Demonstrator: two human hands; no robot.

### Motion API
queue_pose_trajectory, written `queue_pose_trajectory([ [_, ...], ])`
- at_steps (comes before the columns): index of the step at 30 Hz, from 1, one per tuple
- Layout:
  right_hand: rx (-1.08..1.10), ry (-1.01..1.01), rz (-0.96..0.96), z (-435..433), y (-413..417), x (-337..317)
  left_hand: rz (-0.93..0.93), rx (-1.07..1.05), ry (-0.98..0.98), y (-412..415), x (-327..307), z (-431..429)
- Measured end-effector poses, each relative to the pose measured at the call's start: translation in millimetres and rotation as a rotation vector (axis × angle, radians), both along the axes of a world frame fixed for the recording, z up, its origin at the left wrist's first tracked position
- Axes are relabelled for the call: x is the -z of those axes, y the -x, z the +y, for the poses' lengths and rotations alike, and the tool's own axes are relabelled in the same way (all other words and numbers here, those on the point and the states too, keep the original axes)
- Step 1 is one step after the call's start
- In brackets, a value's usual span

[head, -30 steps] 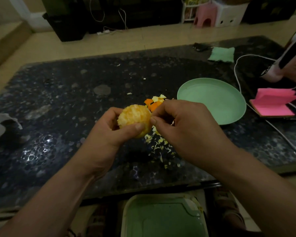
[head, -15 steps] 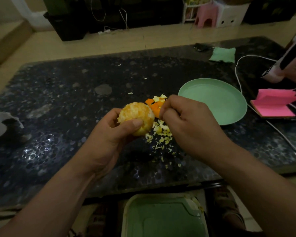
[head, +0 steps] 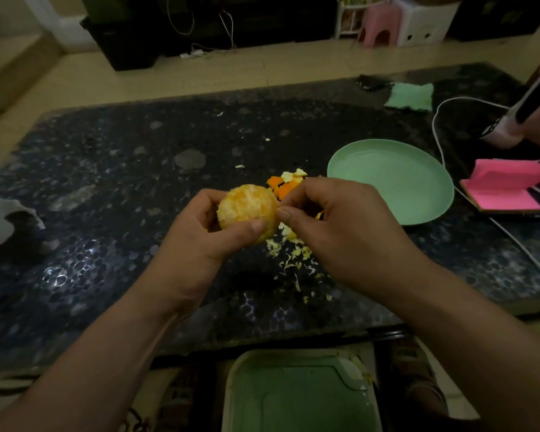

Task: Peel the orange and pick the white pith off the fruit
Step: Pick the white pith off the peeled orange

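Left hand [head: 197,244] grips orange [head: 247,207], right hand [head: 340,226] pinches its edge, over peel scraps [head: 290,254] beside plate [head: 393,179].

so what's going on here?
A person is picking pith off an orange that is already peeled. The left hand holds the fruit above the table, and the right hand pinches pith at its right edge. Peel pieces and pith shreds lie underneath, beside a green plate.
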State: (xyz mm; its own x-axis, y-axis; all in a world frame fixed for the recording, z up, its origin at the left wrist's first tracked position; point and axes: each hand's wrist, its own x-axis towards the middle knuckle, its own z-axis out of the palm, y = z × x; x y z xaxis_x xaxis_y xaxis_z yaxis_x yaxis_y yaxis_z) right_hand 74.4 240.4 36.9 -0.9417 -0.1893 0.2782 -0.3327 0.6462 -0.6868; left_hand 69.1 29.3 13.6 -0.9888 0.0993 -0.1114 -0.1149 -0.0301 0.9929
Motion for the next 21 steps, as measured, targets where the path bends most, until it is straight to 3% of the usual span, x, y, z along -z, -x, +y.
queue_pose_trajectory([
  [10,0.028,-0.061,0.086,-5.1,-2.4,1.0,0.02,0.0,0.015,-5.1,-5.8,8.6],
  [21,0.031,0.113,-0.003,2.2,0.1,-3.8,-0.05,0.035,-0.185,-2.5,-6.7,3.5],
])
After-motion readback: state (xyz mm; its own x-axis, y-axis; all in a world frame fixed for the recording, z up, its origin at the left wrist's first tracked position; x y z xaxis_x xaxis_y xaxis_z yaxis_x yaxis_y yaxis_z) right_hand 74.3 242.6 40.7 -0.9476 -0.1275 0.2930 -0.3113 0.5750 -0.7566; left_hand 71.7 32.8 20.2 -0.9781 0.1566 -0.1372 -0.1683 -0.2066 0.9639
